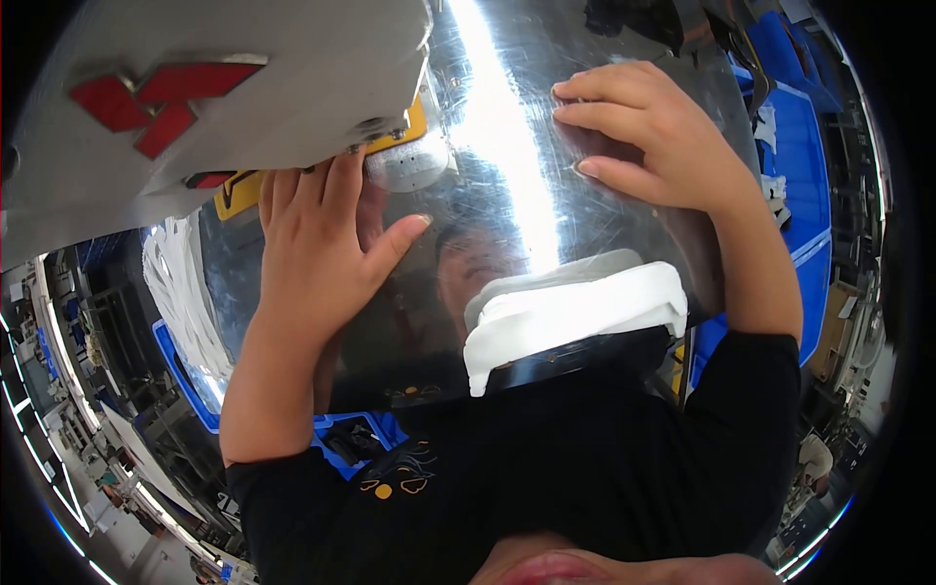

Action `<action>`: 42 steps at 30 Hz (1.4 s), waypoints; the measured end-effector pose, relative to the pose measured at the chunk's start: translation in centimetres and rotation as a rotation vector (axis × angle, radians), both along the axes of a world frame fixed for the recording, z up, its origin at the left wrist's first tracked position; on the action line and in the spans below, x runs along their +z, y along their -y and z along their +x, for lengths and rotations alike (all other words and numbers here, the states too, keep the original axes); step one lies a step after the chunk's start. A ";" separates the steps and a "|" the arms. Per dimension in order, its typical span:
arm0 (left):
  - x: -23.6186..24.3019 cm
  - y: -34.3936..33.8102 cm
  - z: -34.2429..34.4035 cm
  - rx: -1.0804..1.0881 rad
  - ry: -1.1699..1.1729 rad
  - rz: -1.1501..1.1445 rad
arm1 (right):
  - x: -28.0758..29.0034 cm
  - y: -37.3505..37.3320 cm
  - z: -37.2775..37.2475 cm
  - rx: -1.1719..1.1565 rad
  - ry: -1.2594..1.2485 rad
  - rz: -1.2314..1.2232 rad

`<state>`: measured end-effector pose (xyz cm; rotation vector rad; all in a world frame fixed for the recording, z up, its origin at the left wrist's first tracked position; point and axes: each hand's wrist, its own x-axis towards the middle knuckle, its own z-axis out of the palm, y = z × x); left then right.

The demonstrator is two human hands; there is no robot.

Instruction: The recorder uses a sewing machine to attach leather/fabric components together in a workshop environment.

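Observation:
My left hand (pixel 327 249) lies palm down on the shiny metal table (pixel 604 239), thumb spread. Its fingertips reach to the lower edge of a large grey machine head (pixel 322 58) and are partly hidden there. Beside them show a yellow machine part (pixel 402 129) and a round metal plate (pixel 409 166). My right hand (pixel 658 136) is over the table's right part, fingers stretched out and holding nothing. Between my forearms, near the front edge, a white layered cloth piece (pixel 575 312) rests on the metal, its ends hanging toward me.
Blue bins (pixel 804 175) with pale pieces stand along the table's right side. A bundle of white strips (pixel 180 292) hangs at the left, above another blue bin (pixel 180 375). Dark items (pixel 634 19) sit at the far edge. The machine head overhangs the far left.

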<state>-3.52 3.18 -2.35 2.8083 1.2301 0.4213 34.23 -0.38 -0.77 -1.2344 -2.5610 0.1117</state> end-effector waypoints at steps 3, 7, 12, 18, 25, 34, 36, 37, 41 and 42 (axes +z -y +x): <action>-0.3 0.1 0.0 0.022 -0.013 0.006 | 0.1 0.0 0.0 0.010 -0.008 0.007; -0.2 0.2 0.1 0.039 -0.025 0.006 | 0.1 0.0 -0.1 0.012 -0.011 0.011; 0.1 0.3 0.4 0.010 -0.042 0.007 | -0.1 -0.1 0.1 0.012 -0.016 0.013; 0.3 0.3 0.5 0.019 -0.042 0.010 | -0.3 0.0 0.3 0.008 0.000 0.023; 0.5 0.4 0.3 0.018 -0.070 0.013 | -0.3 0.0 0.2 0.004 0.010 0.015; 0.7 0.7 0.2 -0.014 -0.060 0.023 | -0.4 0.1 0.3 -0.009 0.016 0.005; 1.0 1.0 0.1 -0.008 -0.090 0.016 | -0.3 0.2 0.2 -0.012 0.019 0.000; 1.1 1.0 0.1 -0.008 -0.090 0.017 | -0.2 0.2 0.2 -0.012 0.014 -0.006; 1.2 1.4 0.1 -0.019 -0.082 -0.023 | -0.3 0.3 0.1 -0.024 0.025 -0.010; 1.4 1.6 0.1 -0.022 -0.094 -0.027 | -0.3 0.3 0.1 -0.023 0.023 -0.010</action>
